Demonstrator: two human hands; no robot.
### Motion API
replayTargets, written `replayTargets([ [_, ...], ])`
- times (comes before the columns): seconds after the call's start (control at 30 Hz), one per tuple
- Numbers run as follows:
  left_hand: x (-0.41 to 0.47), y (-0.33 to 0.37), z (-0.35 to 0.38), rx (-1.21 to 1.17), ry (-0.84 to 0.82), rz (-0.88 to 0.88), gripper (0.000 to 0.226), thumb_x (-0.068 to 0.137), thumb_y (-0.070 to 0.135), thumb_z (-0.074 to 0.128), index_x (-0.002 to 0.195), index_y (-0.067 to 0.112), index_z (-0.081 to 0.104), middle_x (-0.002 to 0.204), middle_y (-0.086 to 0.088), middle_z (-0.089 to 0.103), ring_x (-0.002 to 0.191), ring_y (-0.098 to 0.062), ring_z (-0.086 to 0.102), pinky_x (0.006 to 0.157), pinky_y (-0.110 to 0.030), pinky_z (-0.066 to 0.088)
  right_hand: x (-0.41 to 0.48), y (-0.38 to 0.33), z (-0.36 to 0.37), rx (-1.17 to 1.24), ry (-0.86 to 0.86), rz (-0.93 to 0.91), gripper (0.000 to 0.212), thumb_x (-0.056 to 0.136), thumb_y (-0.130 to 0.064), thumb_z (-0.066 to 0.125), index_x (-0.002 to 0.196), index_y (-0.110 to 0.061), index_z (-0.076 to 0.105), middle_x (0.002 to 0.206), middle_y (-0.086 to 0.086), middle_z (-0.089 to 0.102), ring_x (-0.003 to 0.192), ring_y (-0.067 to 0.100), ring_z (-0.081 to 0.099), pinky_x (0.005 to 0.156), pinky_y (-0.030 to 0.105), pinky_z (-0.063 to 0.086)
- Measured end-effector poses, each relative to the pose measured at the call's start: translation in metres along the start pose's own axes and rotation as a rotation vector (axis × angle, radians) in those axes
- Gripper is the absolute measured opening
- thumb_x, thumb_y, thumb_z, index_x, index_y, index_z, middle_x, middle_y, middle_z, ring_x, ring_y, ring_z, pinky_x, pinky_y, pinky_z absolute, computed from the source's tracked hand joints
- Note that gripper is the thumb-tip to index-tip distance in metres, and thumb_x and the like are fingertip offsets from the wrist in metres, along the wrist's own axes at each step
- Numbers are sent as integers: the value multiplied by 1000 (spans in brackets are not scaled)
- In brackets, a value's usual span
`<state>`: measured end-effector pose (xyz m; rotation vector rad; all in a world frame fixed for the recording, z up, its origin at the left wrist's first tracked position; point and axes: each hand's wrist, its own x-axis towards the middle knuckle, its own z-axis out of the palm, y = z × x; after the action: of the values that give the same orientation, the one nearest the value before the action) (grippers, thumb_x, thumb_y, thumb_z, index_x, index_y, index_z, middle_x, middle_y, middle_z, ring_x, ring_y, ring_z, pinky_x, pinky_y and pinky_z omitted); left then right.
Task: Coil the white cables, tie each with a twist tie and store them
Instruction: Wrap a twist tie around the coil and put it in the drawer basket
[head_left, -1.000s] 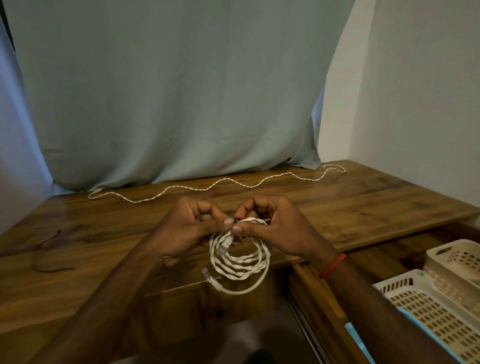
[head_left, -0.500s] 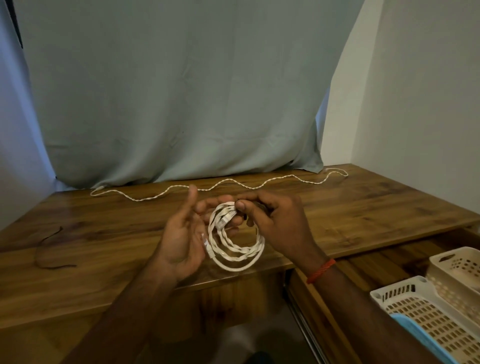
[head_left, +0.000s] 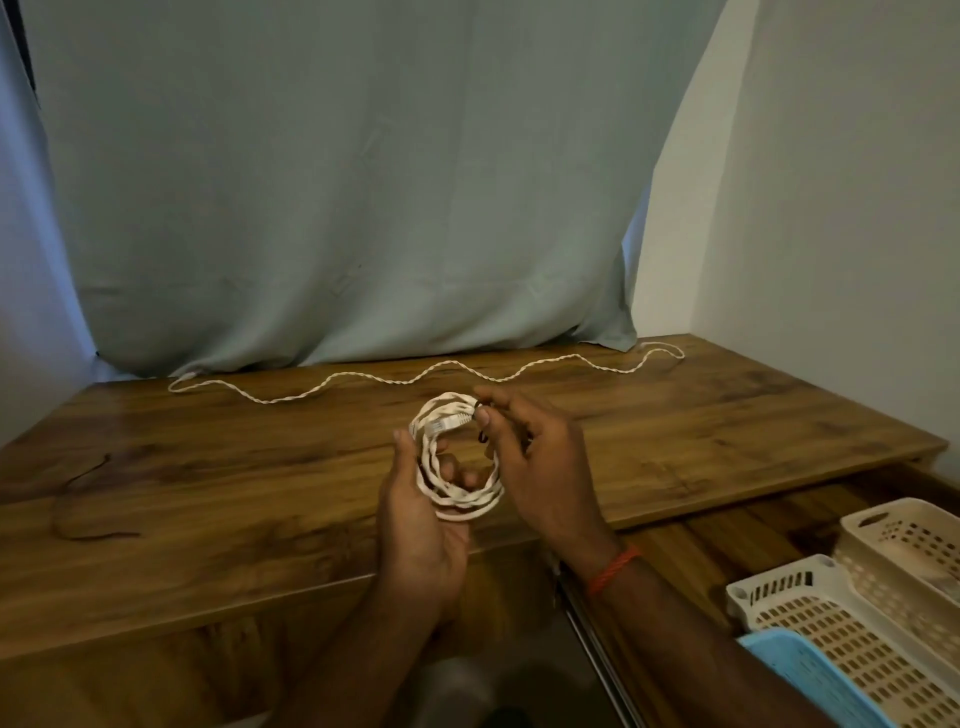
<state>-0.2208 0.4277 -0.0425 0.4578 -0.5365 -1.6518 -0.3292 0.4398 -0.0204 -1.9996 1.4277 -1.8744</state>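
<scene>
Coil (head_left: 462, 501) is off the table (head_left: 234, 467), held above its front edge between both hands. My left hand (head_left: 415, 525), open beside it half a second ago, now grips it: fingers through the loop, thumb outside. My right hand (head_left: 540, 467) still pinches the coil's top by the dark twist tie (head_left: 483, 436). The second cable (head_left: 395, 382) lies loose by the curtain. Baskets (head_left: 779, 613) on the right.

Partly hidden behind the coil (head_left: 470, 503): left hand (head_left: 415, 525) fingers (head_left: 453, 469). Too small and dark to tell, at the right hand (head_left: 543, 467) fingertips: a tie (head_left: 483, 435), fastened or loose. Cut off by the right and bottom edges: baskets (head_left: 743, 592), blue tray (head_left: 789, 657).
</scene>
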Motion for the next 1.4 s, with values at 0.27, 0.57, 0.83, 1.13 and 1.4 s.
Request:
replayTargets([
  [0.27, 8, -4, 12, 286, 80, 41, 26, 96, 46, 56, 90, 22, 64, 48, 13, 50, 37, -1, 41, 38, -17, 32, -12, -4, -25, -224, -348, 24, 7, 105, -31, 45, 102, -25, 48, 89, -10, 58, 84, 10, 56, 71, 31, 44],
  [0.57, -10, -42, 38, 359, -60, 7, 11, 92, 29, 66, 84, 21, 67, 60, 6, 61, 47, -6, 52, 41, -18, 34, -23, -9, -78, -402, -429, -42, 56, 105, -40, 40, 154, -25, 20, 141, 10, 49, 122, 26, 55, 96, 47, 50],
  [0.83, -29, -85, 54, 666, -301, 35, 55, 79, 68, 53, 113, 25, 58, 83, -5, 66, 73, -24, 62, 58, -32, 44, -49, 5, -127, -658, -389, 28, 53, 101, -31, 55, 146, -19, 31, 131, 14, 48, 88, 32, 66, 68, 41, 56],
  [1.13, -35, -124, 84, 805, -408, -135, 100, 62, 98, 44, 139, 33, 48, 122, -27, 63, 102, -47, 68, 58, -30, 52, -69, -9, -177, -997, -347, 99, 35, 105, -27, 39, 139, -19, 37, 123, 13, 41, 62, 13, 44, 50, 24, 29],
  [1.4, -51, -153, 95, 609, -630, -521, 60, 90, 62, 45, 120, 17, 69, 115, -14, 74, 102, -31, 69, 85, -44, 53, -81, 12, -231, -915, -81, 256, 34, 103, -27, 46, 136, -27, 39, 119, 8, 46, 91, 29, 61, 72, 44, 55],
])
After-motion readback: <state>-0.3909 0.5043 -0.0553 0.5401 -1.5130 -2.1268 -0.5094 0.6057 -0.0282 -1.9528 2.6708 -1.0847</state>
